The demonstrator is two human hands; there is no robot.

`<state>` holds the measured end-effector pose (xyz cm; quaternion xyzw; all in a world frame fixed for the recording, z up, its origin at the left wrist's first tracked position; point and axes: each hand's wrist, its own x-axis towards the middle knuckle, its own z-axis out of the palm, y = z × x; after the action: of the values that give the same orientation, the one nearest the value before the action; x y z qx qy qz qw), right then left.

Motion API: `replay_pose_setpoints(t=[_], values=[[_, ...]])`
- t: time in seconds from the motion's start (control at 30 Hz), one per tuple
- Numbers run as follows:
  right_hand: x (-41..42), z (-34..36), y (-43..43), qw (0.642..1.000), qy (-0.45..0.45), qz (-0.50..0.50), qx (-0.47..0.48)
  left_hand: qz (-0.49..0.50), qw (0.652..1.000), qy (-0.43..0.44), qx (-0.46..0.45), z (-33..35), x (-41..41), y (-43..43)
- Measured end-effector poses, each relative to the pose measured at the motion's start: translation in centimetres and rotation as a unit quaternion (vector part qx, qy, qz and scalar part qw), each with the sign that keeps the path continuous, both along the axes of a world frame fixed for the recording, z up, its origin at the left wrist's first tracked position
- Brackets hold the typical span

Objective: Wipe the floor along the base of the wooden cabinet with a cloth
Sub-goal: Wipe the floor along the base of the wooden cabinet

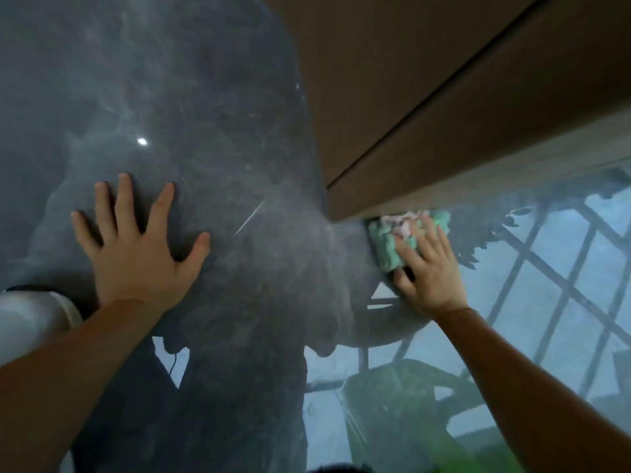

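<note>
A brown wooden cabinet (426,97) fills the upper right, its corner meeting the glossy dark floor (205,131) near the middle. A crumpled green and pink cloth (387,242) lies on the floor right against the cabinet's base, just past the corner. My right hand (428,268) presses down on the cloth, fingers spread over it and reaching toward the cabinet. My left hand (136,247) lies flat on the floor to the left, fingers apart, holding nothing.
The polished floor mirrors a window grid and foliage (546,285) on the right and my own shadowy outline in the middle. A pale rounded object (30,315) sits at the left edge beside my left forearm.
</note>
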<state>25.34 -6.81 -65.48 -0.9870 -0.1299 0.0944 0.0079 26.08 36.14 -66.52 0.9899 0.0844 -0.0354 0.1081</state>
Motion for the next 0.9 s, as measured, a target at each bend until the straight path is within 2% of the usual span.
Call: replay_pose_setpoints(t=[0.07,0.17,0.23,0.27,0.3,0.4,0.47,0.53,0.57,0.6,0.63,0.67,0.73,0.77,0.8,0.83,0.9], values=[[-1.1,0.6,-1.4,0.976,-0.020,-0.216,0.019,-0.003,1.000,-0.004,0.000,0.1,0.0,0.0],[0.3,1.1,1.3,0.868,-0.048,-0.493,0.039,-0.002,1.000,-0.012,0.000,-0.1,0.2,0.0],[2.2,1.5,6.2,0.803,-0.039,-0.590,0.071,0.001,1.000,-0.011,0.002,-0.1,0.1,0.0],[2.4,1.4,9.6,0.796,-0.034,-0.597,0.093,0.002,1.000,-0.011,0.003,-0.2,0.0,-0.1],[1.7,1.1,13.3,0.809,-0.037,-0.575,0.113,0.002,1.000,-0.010,0.003,-0.2,0.0,-0.1],[-3.5,0.7,21.0,0.913,-0.024,-0.379,0.148,0.006,1.000,-0.006,-0.006,-0.1,-0.1,-0.3],[-5.3,0.9,17.6,0.977,0.021,-0.165,0.135,0.008,1.000,-0.009,-0.011,0.0,-0.1,-0.3],[-4.6,1.3,9.1,0.994,0.022,0.039,0.098,0.012,0.999,-0.013,-0.027,0.2,-0.1,-0.4],[-3.7,1.7,4.3,0.995,0.021,0.059,0.084,0.015,0.999,-0.017,-0.031,0.3,-0.1,-0.6],[-2.5,2.2,-0.3,0.997,0.023,0.001,0.073,0.017,0.999,-0.020,-0.031,0.3,-0.2,-0.6],[-1.4,2.6,-4.5,0.991,0.027,-0.110,0.068,0.017,0.999,-0.021,-0.029,0.4,-0.2,-0.6],[-0.5,3.1,-8.1,0.968,0.025,-0.238,0.074,0.015,0.999,-0.021,-0.028,0.5,-0.2,-0.6],[0.8,4.0,-12.1,0.876,0.023,-0.469,0.110,0.008,0.999,-0.018,-0.031,0.5,-0.2,-0.6],[1.2,4.4,-12.2,0.828,0.030,-0.545,0.126,0.006,0.999,-0.018,-0.026,0.3,-0.1,-0.5],[1.4,4.4,-11.3,0.805,0.039,-0.583,0.105,0.006,1.000,-0.017,-0.019,0.2,-0.1,-0.3],[1.5,4.2,-9.6,0.798,0.047,-0.597,0.069,0.004,1.000,-0.017,-0.013,-0.1,-0.1,-0.2],[0.9,3.7,-3.9,0.804,0.026,-0.593,0.031,0.003,1.000,-0.022,-0.008,-0.4,-0.1,-0.1]])
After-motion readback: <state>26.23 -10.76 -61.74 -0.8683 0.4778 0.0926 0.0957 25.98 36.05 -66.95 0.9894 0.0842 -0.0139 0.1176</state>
